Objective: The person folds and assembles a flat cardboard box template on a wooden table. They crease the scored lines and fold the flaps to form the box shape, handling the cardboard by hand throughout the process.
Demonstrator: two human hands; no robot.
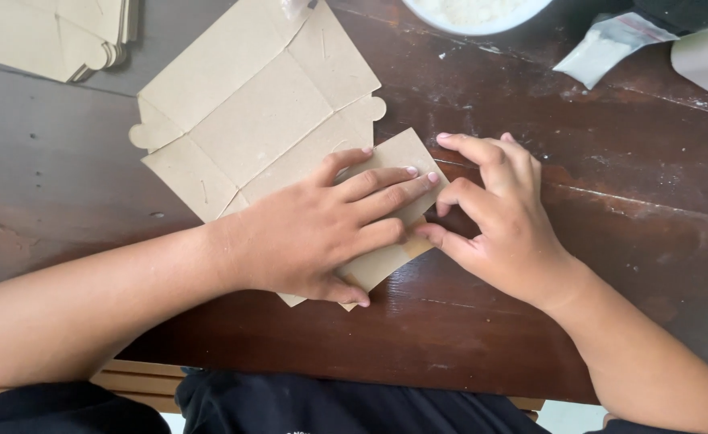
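A flat brown cardboard box blank (257, 120) with creases and rounded tabs lies unfolded on the dark wooden table (627, 201). My left hand (322, 229) presses flat on the blank's near flap, fingers spread and pointing right. My right hand (502, 225) is curled at the flap's right edge, with thumb and fingertips touching the cardboard beside my left fingertips. The part of the flap under my left palm is hidden.
A stack of similar folded cardboard blanks (56, 32) sits at the far left corner. A white bowl (474, 14) with white powder stands at the far edge, and a small clear bag of white powder (607, 44) lies to its right. White specks dust the tabletop.
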